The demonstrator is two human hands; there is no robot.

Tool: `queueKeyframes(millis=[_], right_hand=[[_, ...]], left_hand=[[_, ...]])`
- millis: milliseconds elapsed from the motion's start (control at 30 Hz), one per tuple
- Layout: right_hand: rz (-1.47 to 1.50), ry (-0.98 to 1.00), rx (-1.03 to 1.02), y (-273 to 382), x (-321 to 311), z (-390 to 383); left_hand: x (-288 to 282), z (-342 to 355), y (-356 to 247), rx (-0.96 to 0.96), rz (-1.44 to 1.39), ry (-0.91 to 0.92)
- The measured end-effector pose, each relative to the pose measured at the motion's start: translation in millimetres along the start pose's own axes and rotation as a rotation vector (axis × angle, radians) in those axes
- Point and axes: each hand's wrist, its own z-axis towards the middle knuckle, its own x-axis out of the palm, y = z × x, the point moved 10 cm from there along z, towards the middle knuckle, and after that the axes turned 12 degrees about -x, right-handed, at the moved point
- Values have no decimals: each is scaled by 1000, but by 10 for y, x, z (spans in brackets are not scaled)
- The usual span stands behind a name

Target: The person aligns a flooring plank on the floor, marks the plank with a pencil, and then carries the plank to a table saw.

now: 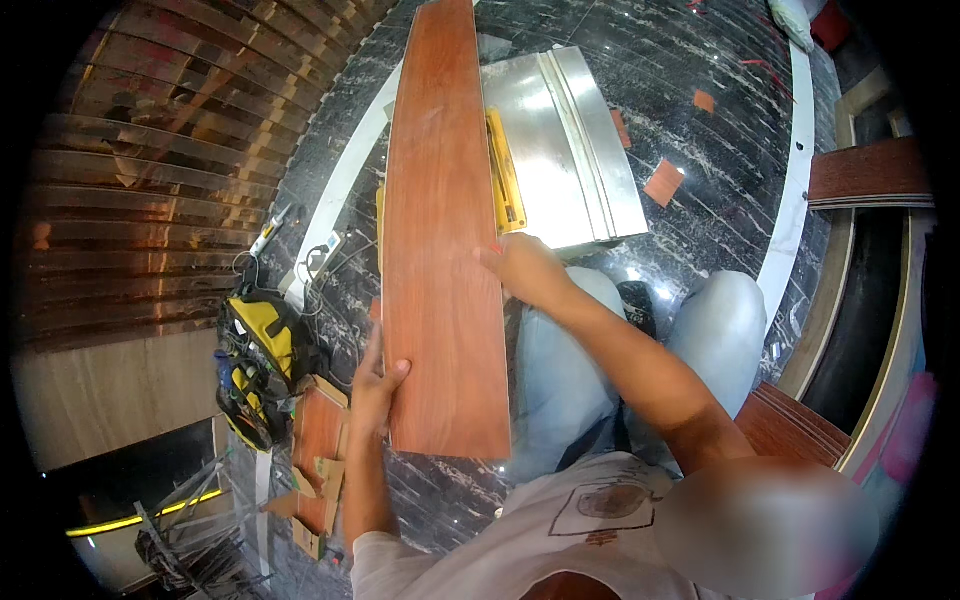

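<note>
A long reddish-brown wooden floor plank [440,220] lies lengthwise before me, its near end close to my body. My left hand [376,388] grips its left edge near that end, thumb on top and the other fingers along the side. Farther up, at the right edge, my right hand [526,268] is closed with its thumb over the plank's face; most of its fingers are hidden. A tiny red bit shows beside that thumb, too small to name. Partly under the plank's right side is a yellow bar-shaped tool [506,175], resting by a silver metal panel [600,185].
Small plank offcuts [664,183] lie on the black veined floor [700,140] to the right. A black-and-yellow tool bag [265,335] and an opened carton of planks [318,440] are at my left. Ribbed copper-coloured panelling [160,230] lines the left side.
</note>
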Motion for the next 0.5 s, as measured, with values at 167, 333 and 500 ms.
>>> queueKeyframes(millis=[167,333,500], right_hand=[[-114,63,23,-158,53,28],[-44,101,52,-188,15,11],[-73,91,11,-239,50,60]], left_hand=[[156,25,95,-30,-6,8],[175,35,97,-44,16,-21],[131,91,169,-25,40,2]])
